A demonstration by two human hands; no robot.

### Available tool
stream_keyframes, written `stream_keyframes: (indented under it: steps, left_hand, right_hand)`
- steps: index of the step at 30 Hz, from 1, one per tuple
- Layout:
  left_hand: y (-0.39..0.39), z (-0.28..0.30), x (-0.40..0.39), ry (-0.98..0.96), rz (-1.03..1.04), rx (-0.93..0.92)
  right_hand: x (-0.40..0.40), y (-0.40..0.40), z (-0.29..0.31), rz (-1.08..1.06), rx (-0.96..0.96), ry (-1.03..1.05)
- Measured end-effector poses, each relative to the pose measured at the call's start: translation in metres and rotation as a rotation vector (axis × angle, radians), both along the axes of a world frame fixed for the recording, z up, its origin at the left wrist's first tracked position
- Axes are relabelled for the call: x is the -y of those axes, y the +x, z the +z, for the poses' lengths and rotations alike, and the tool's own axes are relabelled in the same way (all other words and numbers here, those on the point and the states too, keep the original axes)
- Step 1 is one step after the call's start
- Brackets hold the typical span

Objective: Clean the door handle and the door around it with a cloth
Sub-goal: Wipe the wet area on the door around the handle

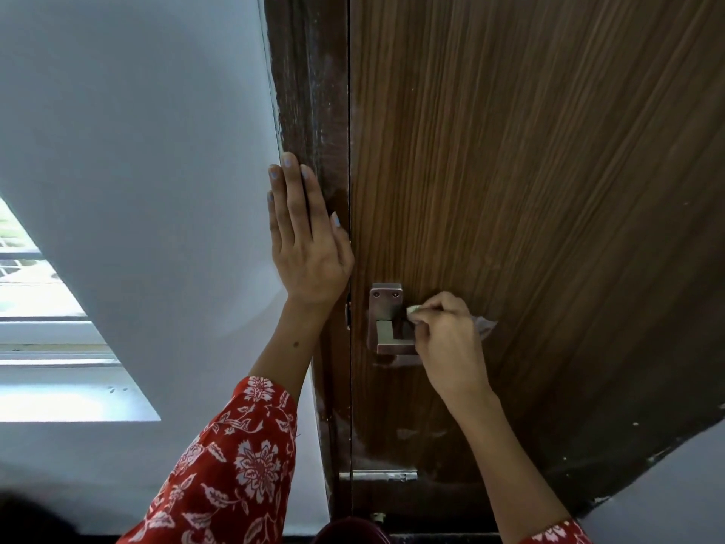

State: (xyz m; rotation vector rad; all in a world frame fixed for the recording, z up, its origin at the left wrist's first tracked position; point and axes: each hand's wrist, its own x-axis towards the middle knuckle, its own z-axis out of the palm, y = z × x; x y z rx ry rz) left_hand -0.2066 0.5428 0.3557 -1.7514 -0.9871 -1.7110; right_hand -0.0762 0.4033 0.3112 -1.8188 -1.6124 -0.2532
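A square metal door handle (386, 321) sits on its plate near the left edge of a brown wood-grain door (529, 190). My right hand (447, 339) is closed around a small pale cloth (486, 327) and presses it against the right side of the handle; a bit of cloth sticks out past my fingers on both sides. My left hand (304, 237) lies flat with fingers together on the dark door frame (310, 92), just left of the gap, above the handle. It holds nothing.
A white wall (137, 151) lies left of the frame, with a bright window (35, 292) and sill at the far left. A metal strip (378, 476) is fixed low on the door. Another white wall (674, 484) shows at lower right.
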Motion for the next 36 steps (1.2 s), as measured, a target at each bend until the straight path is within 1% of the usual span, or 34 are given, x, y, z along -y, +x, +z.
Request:
stream_keyframes:
  steps: [2,4,7,9,11,13,16,20,23,25,28,29,33,34,36]
  left_hand:
    - [0.0,0.0,-0.001,0.001,0.005,0.0]
    - [0.0,0.0,-0.001,0.004,0.008,-0.002]
    - [0.0,0.0,-0.001,0.011,0.002,-0.001]
    - [0.0,0.0,-0.001,0.008,0.004,0.001]
    - [0.0,0.0,-0.001,0.005,0.005,0.004]
    - [0.001,0.001,0.0,0.008,0.002,0.009]
    - [0.001,0.001,0.0,0.029,0.006,0.006]
    - [0.0,0.001,0.001,0.023,-0.001,0.004]
    - [0.0,0.001,0.0,0.031,-0.01,0.008]
    - [0.001,0.0,0.0,0.03,-0.015,0.009]
    - [0.001,-0.001,-0.001,0.03,-0.008,0.01]
    - [0.001,-0.001,-0.001,0.035,-0.011,0.012]
    - [0.001,-0.001,-0.004,0.039,-0.02,0.021]
    - [0.001,-0.001,-0.005,0.037,-0.02,0.022]
    - [0.001,-0.003,-0.005,0.037,-0.016,0.02]
  right_hand:
    - [0.005,0.003,0.001,-0.058,-0.071,0.094]
    - [0.005,0.002,0.002,-0.028,-0.056,0.165]
    - [0.0,0.002,0.001,0.068,0.025,0.034]
    - [0.001,0.01,-0.001,0.028,0.029,0.022]
    - [0.006,0.02,-0.003,-0.035,-0.046,0.129]
    - [0.01,0.028,-0.008,-0.041,-0.081,0.223]
    - [0.012,0.042,-0.019,0.033,-0.036,0.272]
    - [0.014,0.058,-0.032,-0.014,-0.093,0.347]
    - [0.013,0.058,-0.046,0.002,-0.044,0.293]
    - [0.017,0.063,-0.056,-0.033,-0.029,0.272]
    - [0.022,0.07,-0.064,-0.202,-0.147,0.336]
    - [0.021,0.069,-0.065,-0.221,-0.166,0.352]
    - [0.02,0.07,-0.071,-0.112,-0.074,0.306]
    - [0.021,0.074,-0.073,-0.122,-0.072,0.308]
    - [0.023,0.081,-0.076,-0.208,-0.141,0.351]
